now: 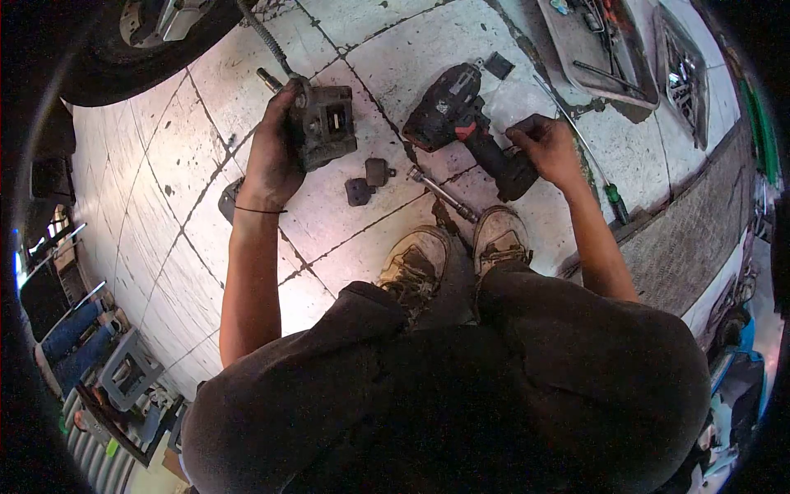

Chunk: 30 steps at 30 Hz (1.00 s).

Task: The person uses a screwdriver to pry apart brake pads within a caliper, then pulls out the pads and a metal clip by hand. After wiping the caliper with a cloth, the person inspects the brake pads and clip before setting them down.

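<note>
My left hand is wrapped round a dark, grimy brake caliper with a hose attached at its top. Over the handle end of a black and red cordless impact wrench, my right hand has its thumb and fingers pinched together; whether something small is between them is too unclear to tell. The wrench lies on the tiles. Two dark brake pads rest on the floor between the caliper and a metal socket extension. A small dark flat piece lies beyond the wrench's nose.
A long screwdriver with a green handle lies at the right, beside a grey mat. Metal tool trays stand at the upper right. A tyre is at the upper left. My shoes are below the extension.
</note>
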Each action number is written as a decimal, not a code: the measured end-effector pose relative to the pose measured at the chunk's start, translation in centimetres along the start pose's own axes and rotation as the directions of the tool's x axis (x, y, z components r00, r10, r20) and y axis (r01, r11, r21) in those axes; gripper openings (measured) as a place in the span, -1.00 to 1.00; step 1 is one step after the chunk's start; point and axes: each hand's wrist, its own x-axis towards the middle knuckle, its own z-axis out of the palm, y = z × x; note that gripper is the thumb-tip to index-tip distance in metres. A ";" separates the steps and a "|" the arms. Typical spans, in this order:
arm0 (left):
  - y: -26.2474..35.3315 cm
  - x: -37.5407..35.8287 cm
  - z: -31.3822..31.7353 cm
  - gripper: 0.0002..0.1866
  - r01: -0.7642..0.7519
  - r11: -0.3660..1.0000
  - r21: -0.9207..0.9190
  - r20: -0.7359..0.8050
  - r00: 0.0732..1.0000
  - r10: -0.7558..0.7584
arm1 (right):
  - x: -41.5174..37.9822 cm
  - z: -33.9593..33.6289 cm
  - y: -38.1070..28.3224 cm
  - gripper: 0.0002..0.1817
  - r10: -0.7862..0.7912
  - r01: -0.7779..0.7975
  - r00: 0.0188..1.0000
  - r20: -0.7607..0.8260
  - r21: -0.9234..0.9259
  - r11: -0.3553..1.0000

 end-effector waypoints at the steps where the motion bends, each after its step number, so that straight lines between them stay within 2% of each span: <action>1: 0.0 0.0 0.1 -0.64 0.003 1.000 0.010 0.006 1.000 -0.003 | 0.1 0.1 0.1 -0.82 -0.001 0.001 1.000 0.001 0.001 1.000; 4: -0.4 0.5 -0.3 -0.63 -0.022 1.000 0.009 0.054 0.998 0.021 | 0.5 0.5 0.6 -0.79 -0.045 0.044 0.999 -0.016 -0.017 0.999; 6: -0.3 0.5 -0.3 -0.63 -0.016 1.000 0.003 0.055 0.998 0.016 | 1.1 1.0 1.9 -0.75 -0.072 0.074 0.996 -0.058 0.039 0.996; 10: -0.3 0.3 0.0 -0.61 -0.010 1.000 -0.011 0.022 1.000 0.010 | 1.1 1.3 1.0 -0.75 -0.066 0.066 0.996 -0.053 0.008 0.998; 12: -0.3 0.1 -0.3 -0.61 -0.013 1.000 -0.003 -0.007 1.000 0.013 | 0.6 1.7 0.4 -0.67 -0.202 0.127 0.956 -0.212 -0.324 0.938; 13: -0.3 0.1 -0.3 -0.60 -0.014 1.000 0.003 -0.031 0.999 0.014 | 0.1 1.9 -0.3 -0.67 -0.202 0.123 0.955 -0.218 -0.331 0.936; 15: -0.1 0.2 -0.5 -0.60 0.007 1.000 -0.009 0.003 1.000 -0.007 | -1.3 3.2 -2.6 -0.58 -0.347 0.210 0.910 -0.228 -0.468 0.859; 16: -0.2 0.2 -0.4 -0.60 0.027 0.999 -0.017 0.021 0.999 -0.027 | -1.9 3.9 -4.3 -0.45 -0.268 0.153 0.948 -0.171 -0.493 0.856; 18: 0.0 0.0 0.3 -0.60 0.031 1.000 -0.002 0.007 1.000 -0.031 | -2.4 5.1 -5.4 -0.39 -0.108 0.074 0.994 -0.014 -0.646 0.760; 19: -0.1 0.0 0.5 -0.59 0.026 1.000 0.000 -0.014 1.000 -0.026 | -2.2 4.9 -5.5 -0.39 -0.104 0.069 0.995 -0.014 -0.649 0.758; 21: -0.3 0.2 0.1 -0.59 0.019 1.000 0.008 -0.022 1.000 -0.018 | -1.2 4.1 -6.1 -0.30 0.053 -0.001 0.996 0.072 -0.589 0.808; 22: -0.3 0.1 0.2 -0.59 0.023 1.000 0.009 -0.023 0.999 -0.023 | -1.0 3.3 -6.1 -0.30 0.058 -0.003 0.996 0.074 -0.588 0.809; 24: -0.3 -0.2 0.5 -0.61 -0.040 0.999 -0.006 -0.056 0.998 0.040 | -0.8 0.5 -6.2 -0.24 -0.098 0.132 0.990 0.104 -0.407 0.904; 25: -0.4 -0.1 0.2 -0.61 -0.032 0.999 -0.010 -0.058 0.998 0.032 | -1.2 -1.5 -8.4 -0.20 0.016 0.037 0.984 0.179 -0.291 0.956; 26: -0.3 0.1 -0.3 -0.60 0.001 1.000 -0.004 -0.022 1.000 -0.001 | -1.2 -2.5 -8.7 -0.26 0.077 -0.039 0.982 0.171 -0.214 0.976; 28: -0.2 -0.1 -0.3 -0.58 0.026 1.000 -0.006 0.010 1.000 -0.026 | -0.5 -4.1 -5.7 -0.40 -0.235 0.235 0.972 0.016 -0.079 0.969; 30: 0.0 -0.6 0.3 -0.57 -0.010 0.997 0.076 -0.030 0.999 0.012 | -0.8 -6.3 -6.3 -0.43 -0.131 0.133 0.991 0.033 -0.053 0.990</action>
